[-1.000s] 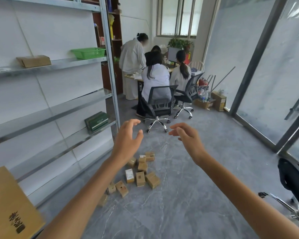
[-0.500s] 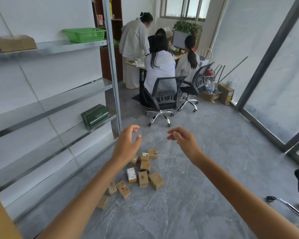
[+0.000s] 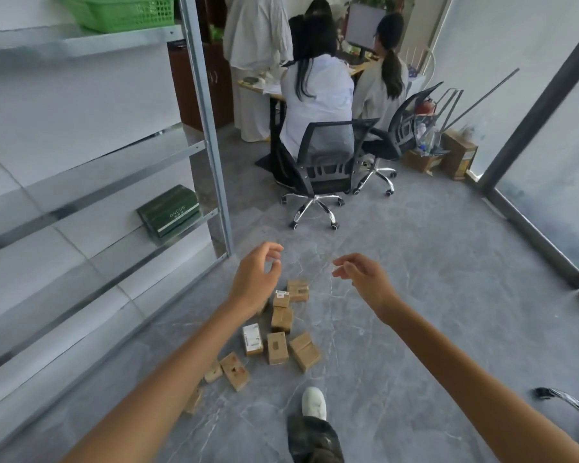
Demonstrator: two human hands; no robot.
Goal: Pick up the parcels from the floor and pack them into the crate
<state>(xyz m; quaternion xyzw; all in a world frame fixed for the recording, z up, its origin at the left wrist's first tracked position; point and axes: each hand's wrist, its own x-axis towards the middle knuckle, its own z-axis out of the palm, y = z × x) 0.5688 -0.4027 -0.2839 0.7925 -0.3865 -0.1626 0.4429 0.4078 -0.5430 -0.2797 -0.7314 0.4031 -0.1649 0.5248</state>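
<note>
Head view: parcels (image 3: 282,332) are seen scattered on the grey floor (image 3: 415,329); none is held. Left hand (image 3: 255,279) and right hand (image 3: 363,279) are raised above them, fingers open, empty. No crate is visible; packing is judged not begun.

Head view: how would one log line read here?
left hand: open, empty | right hand: open, empty | parcels: on floor, untouched
</note>
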